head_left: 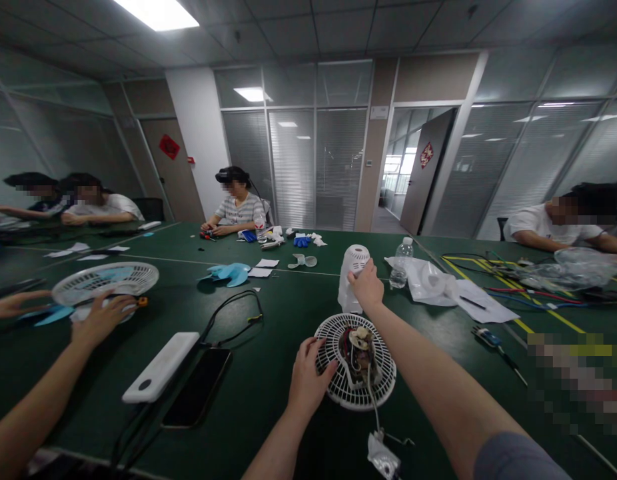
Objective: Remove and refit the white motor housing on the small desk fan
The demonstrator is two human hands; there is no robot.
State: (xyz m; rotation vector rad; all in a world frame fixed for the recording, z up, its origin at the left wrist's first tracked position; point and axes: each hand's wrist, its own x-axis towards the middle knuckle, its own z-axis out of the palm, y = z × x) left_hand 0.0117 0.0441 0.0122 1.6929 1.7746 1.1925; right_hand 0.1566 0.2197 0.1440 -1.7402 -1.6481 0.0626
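Observation:
My left hand (311, 373) grips the left rim of a round white fan grille (385, 370), fingers over its bars and thumb towards the middle. The grille lies on the table with an exposed motor and wiring (359, 350) at its centre. A white cable (374, 400) runs from it to a small clear plastic-wrapped piece (383, 457). Just beyond the grille, my right hand (367, 288) is closed on a white plastic housing (347, 283) with vent slots at its top. The housing is upright; whether its bottom touches the table cannot be seen clearly.
A water bottle (402, 263) and plastic bag (431, 280) lie beyond my right hand. A phone (198, 387), white power bank (161, 367) and black cables (228, 303) are leftward. A co-worker's hand (101, 313) touches another grille (151, 280). Blue fan blades (231, 273) lie mid-table.

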